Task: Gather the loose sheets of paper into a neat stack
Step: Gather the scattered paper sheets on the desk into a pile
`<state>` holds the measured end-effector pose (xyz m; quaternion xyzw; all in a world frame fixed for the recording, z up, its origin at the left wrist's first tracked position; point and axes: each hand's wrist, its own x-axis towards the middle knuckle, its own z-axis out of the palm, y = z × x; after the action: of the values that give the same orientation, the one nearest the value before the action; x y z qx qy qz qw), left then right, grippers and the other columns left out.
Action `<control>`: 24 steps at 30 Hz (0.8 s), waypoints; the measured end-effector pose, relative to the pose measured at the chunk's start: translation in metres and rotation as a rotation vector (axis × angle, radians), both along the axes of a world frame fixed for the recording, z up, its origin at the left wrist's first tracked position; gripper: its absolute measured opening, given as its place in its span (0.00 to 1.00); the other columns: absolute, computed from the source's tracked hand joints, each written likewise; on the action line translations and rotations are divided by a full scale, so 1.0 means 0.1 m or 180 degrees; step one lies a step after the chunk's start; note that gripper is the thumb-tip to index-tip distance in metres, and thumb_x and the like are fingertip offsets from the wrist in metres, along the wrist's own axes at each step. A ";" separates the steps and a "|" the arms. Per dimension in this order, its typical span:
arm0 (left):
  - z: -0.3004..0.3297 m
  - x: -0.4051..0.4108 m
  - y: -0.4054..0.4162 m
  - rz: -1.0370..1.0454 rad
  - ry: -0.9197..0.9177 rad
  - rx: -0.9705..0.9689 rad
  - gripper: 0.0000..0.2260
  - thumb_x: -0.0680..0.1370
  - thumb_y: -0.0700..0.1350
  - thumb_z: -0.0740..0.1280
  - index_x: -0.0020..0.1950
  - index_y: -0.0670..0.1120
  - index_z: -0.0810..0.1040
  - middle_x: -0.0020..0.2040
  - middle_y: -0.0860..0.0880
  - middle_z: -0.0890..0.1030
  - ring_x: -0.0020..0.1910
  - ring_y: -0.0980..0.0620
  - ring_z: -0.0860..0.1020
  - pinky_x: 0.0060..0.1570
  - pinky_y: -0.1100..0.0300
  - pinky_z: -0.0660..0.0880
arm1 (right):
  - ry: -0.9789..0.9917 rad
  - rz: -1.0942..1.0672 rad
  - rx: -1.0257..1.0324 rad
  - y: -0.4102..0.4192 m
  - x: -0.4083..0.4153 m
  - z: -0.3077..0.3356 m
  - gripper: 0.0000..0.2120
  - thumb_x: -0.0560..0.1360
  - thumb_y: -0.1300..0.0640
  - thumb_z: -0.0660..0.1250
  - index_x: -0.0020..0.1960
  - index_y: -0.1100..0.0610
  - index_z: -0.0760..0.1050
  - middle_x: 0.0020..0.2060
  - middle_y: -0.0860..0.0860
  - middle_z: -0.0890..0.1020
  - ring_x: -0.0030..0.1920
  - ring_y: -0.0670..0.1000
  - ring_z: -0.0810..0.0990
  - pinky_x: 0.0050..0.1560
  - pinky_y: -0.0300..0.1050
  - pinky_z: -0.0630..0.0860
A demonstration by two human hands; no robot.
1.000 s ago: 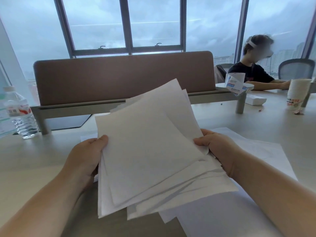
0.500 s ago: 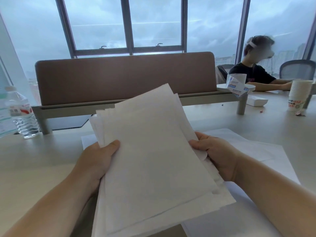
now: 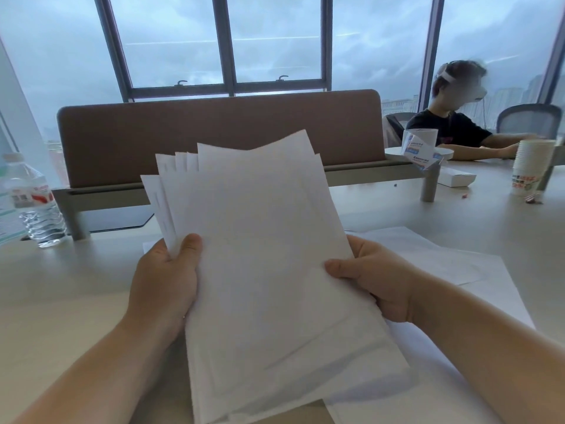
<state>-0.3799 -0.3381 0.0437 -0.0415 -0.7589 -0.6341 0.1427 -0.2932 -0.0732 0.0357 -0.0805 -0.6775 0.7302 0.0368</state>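
I hold a bundle of several white sheets of paper (image 3: 263,255) up in front of me, above the table. My left hand (image 3: 166,280) grips its left edge with the thumb on top. On the right edge my right hand (image 3: 373,283) does the same. The sheets stand nearly upright and roughly aligned, but their top edges still fan out at the upper left and the bottom corners are uneven. More white sheets (image 3: 443,264) lie flat on the table under and to the right of my right hand.
A light table (image 3: 61,301) carries a brown divider screen (image 3: 214,127) across the back. A water bottle (image 3: 33,206) stands at far left. At the right are a stack of paper cups (image 3: 530,169), a white box (image 3: 455,179) and a seated person (image 3: 452,117).
The fanned, tilted sheets have been turned more upright and drawn closer together. Both hands slid to the bundle's side edges, thumbs on the front.
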 end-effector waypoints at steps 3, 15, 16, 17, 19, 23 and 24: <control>0.03 -0.05 -0.05 -0.0136 -0.0202 -0.0187 0.15 0.84 0.57 0.62 0.46 0.51 0.83 0.43 0.52 0.87 0.47 0.47 0.84 0.51 0.50 0.79 | 0.0107 -0.0338 -0.0072 0.02 -0.02 0.03 0.12 0.82 0.67 0.64 0.59 0.56 0.81 0.50 0.59 0.88 0.44 0.59 0.88 0.44 0.55 0.86; -0.05 -0.23 -0.37 0.0008 -0.1316 -0.4041 0.50 0.69 0.81 0.57 0.82 0.52 0.58 0.79 0.42 0.65 0.76 0.38 0.67 0.72 0.47 0.66 | 0.0101 -0.1120 -0.0260 0.12 -0.06 0.03 0.13 0.82 0.66 0.63 0.55 0.53 0.83 0.47 0.56 0.89 0.48 0.62 0.87 0.50 0.62 0.84; -0.04 -0.21 -0.35 -0.0109 -0.1260 -0.4056 0.52 0.67 0.82 0.58 0.83 0.52 0.56 0.80 0.43 0.64 0.77 0.39 0.67 0.73 0.48 0.65 | 0.0083 -0.1133 -0.0232 0.12 -0.07 0.02 0.13 0.81 0.67 0.63 0.55 0.53 0.83 0.47 0.56 0.89 0.48 0.63 0.87 0.50 0.62 0.84; -0.02 -0.19 -0.33 -0.0222 -0.1239 -0.4078 0.55 0.65 0.84 0.58 0.83 0.53 0.56 0.81 0.44 0.64 0.78 0.40 0.66 0.73 0.48 0.65 | 0.0066 -0.1141 -0.0207 0.11 -0.07 0.01 0.13 0.81 0.67 0.63 0.56 0.54 0.83 0.47 0.57 0.89 0.47 0.63 0.87 0.50 0.62 0.84; 0.01 -0.14 -0.31 -0.0378 -0.1190 -0.3942 0.57 0.62 0.83 0.62 0.83 0.53 0.57 0.82 0.46 0.65 0.78 0.42 0.67 0.72 0.50 0.67 | 0.0028 -0.1152 -0.0175 0.11 -0.08 -0.01 0.13 0.81 0.67 0.63 0.55 0.54 0.83 0.46 0.57 0.89 0.46 0.63 0.87 0.48 0.62 0.85; 0.05 -0.09 -0.26 -0.0272 -0.0961 -0.3144 0.42 0.72 0.62 0.75 0.81 0.51 0.64 0.79 0.47 0.70 0.74 0.44 0.72 0.67 0.51 0.70 | -0.0021 -0.1132 -0.0135 0.10 -0.08 -0.01 0.13 0.81 0.67 0.63 0.53 0.54 0.83 0.45 0.58 0.89 0.44 0.62 0.87 0.47 0.62 0.85; 0.04 -0.10 -0.26 -0.0239 -0.0923 -0.2891 0.39 0.73 0.58 0.76 0.80 0.50 0.65 0.77 0.46 0.72 0.72 0.43 0.74 0.65 0.51 0.71 | -0.0014 -0.1124 -0.0123 0.09 -0.08 -0.01 0.13 0.81 0.68 0.63 0.53 0.54 0.83 0.45 0.58 0.89 0.43 0.62 0.87 0.47 0.62 0.85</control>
<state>-0.3897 -0.3644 0.0482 -0.0382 -0.9692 -0.2423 -0.0202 -0.3009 -0.0638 0.0349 -0.2005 -0.6387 0.7252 0.1614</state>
